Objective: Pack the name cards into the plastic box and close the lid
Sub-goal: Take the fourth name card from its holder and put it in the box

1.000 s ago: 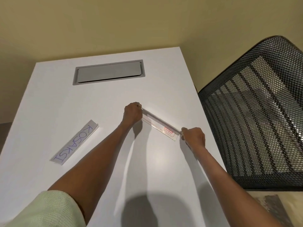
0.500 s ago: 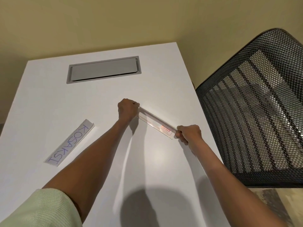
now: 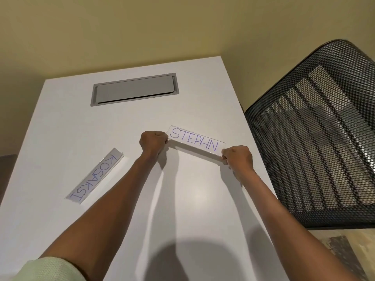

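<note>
A clear plastic name card reading STEPHN [image 3: 195, 141] is held up over the white table [image 3: 182, 199], its lettered face turned toward me. My left hand [image 3: 153, 141] pinches its left end and my right hand [image 3: 237, 156] pinches its right end. A second name card reading KOSAKSI [image 3: 95, 176] lies flat on the table to the left, apart from both hands. No plastic box is in view.
A grey cable hatch [image 3: 135, 89] is set into the table near its far edge. A black mesh chair back [image 3: 316, 138] stands close against the table's right side. A yellow wall runs behind.
Both hands have tipped the STEPHN card up from edge-on, so its lettered face now shows. The view has shifted slightly; the KOSAKSI card stays in place.
</note>
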Demonstrator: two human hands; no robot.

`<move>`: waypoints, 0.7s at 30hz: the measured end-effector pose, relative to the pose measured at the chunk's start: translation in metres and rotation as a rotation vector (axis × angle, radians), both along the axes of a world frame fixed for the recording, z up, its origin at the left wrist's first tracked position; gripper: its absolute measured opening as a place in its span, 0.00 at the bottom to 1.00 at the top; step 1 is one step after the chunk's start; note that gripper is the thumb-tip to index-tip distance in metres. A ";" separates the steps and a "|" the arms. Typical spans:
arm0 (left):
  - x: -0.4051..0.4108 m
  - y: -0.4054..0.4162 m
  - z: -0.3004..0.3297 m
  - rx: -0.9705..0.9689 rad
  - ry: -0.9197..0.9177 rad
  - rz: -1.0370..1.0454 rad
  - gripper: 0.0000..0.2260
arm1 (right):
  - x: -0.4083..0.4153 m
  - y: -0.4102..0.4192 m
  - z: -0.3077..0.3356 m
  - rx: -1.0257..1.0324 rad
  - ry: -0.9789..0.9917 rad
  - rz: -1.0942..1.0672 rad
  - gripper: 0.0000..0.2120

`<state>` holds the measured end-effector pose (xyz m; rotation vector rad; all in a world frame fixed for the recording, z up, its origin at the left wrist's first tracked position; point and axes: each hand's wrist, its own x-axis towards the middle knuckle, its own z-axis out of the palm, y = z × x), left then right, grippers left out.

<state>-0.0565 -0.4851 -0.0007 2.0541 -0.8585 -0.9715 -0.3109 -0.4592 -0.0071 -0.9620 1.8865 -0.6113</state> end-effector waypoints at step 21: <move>0.006 0.064 -0.034 0.061 -0.177 -0.109 0.04 | -0.003 0.034 -0.037 -0.325 0.317 0.247 0.18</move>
